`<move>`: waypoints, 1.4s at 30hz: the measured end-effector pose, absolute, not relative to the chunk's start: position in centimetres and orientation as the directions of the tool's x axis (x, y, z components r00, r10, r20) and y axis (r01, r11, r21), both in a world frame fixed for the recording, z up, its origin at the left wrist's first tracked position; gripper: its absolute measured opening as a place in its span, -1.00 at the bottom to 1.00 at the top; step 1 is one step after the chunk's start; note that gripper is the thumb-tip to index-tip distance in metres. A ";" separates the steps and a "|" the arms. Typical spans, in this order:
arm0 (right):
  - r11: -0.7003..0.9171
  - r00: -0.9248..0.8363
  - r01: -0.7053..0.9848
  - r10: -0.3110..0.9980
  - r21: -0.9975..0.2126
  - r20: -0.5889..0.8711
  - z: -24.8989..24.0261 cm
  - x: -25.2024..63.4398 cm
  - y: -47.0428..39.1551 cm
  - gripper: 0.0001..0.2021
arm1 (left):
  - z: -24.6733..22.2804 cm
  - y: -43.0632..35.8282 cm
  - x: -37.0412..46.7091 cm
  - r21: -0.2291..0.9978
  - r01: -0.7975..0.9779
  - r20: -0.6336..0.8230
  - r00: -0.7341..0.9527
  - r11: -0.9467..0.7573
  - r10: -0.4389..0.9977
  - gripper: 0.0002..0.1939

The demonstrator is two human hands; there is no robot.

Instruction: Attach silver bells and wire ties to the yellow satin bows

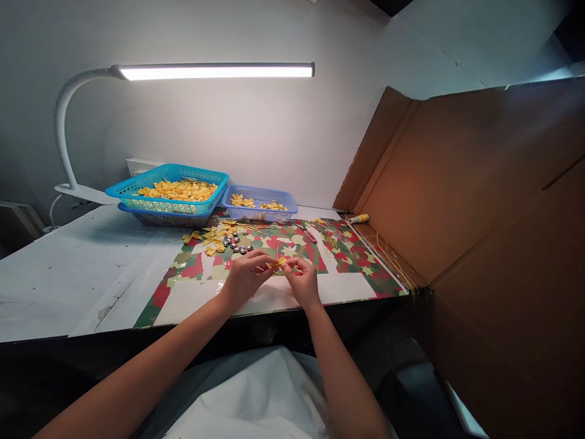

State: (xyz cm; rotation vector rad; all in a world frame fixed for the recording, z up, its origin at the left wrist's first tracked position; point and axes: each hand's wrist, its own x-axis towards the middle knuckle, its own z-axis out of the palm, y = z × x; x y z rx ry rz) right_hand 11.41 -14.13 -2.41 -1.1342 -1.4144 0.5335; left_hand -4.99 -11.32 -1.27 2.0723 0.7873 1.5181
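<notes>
Near the front edge of the table, my left hand (249,277) and my right hand (302,281) meet fingertip to fingertip around a small yellow bow (281,262). Both hands pinch it, and a thin strand rises from it. Just beyond my left hand lie several silver bells (242,249), with loose yellow bows (214,236) behind and left of them. The exact grip on the bow's underside is hidden by the fingers.
A turquoise basket (167,206) full of yellow bows rests on another basket at the back left. Beside it is a blue-violet basket (260,213). A pink tool (309,234), a yellow-white tube (359,218), a lamp (68,134) and tall cardboard (479,183) surround the work area.
</notes>
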 end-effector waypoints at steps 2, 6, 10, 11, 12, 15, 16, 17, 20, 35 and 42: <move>0.413 0.156 0.297 0.869 -0.861 0.471 -2.5 11.5 -14.0 -0.80 | -1.3 -11.3 -5.0 0.614 0.185 0.730 0.236 -0.767 0.641 -0.81; 0.402 0.155 0.252 0.881 -0.880 0.447 -2.5 11.5 -13.9 -0.79 | -1.3 -11.2 -5.1 0.563 0.185 0.769 0.240 -0.805 0.593 -0.81; 0.388 0.156 0.215 0.892 -0.896 0.424 -2.6 11.6 -13.9 -0.79 | -1.4 -11.2 -5.1 0.539 0.168 0.788 0.246 -0.825 0.565 -0.81; 0.384 0.155 0.205 0.895 -0.900 0.417 -2.6 11.6 -13.9 -0.79 | -1.4 -11.2 -5.1 0.536 0.163 0.791 0.248 -0.829 0.560 -0.81; 0.381 0.153 0.193 0.898 -0.904 0.412 -2.7 11.6 -13.9 -0.80 | -1.4 -11.2 -5.0 0.533 0.157 0.794 0.247 -0.831 0.556 -0.80; 0.379 0.135 0.145 0.907 -0.914 0.398 -2.8 11.7 -13.7 -0.80 | -1.3 -11.2 -5.1 0.532 0.138 0.801 0.238 -0.836 0.549 -0.79; 0.379 0.128 0.127 0.910 -0.917 0.394 -2.9 11.7 -13.7 -0.80 | -1.3 -11.2 -5.1 0.533 0.132 0.802 0.234 -0.835 0.549 -0.78; 0.377 0.120 0.109 0.913 -0.920 0.389 -2.9 11.7 -13.6 -0.80 | -1.3 -11.2 -5.1 0.536 0.125 0.802 0.232 -0.835 0.550 -0.78; 0.369 0.096 0.059 0.923 -0.928 0.373 -3.0 11.9 -13.5 -0.81 | -1.1 -11.3 -5.3 0.545 0.113 0.799 0.230 -0.831 0.556 -0.79; 0.301 -0.008 -0.086 0.953 -0.950 0.303 -2.7 12.3 -13.6 -0.79 | -0.6 -11.5 -5.5 0.540 0.090 0.801 0.248 -0.837 0.544 -0.77; 0.295 -0.010 -0.070 0.955 -0.953 0.296 -2.7 12.3 -13.6 -0.79 | -0.6 -11.5 -5.4 0.521 0.092 0.810 0.260 -0.849 0.526 -0.76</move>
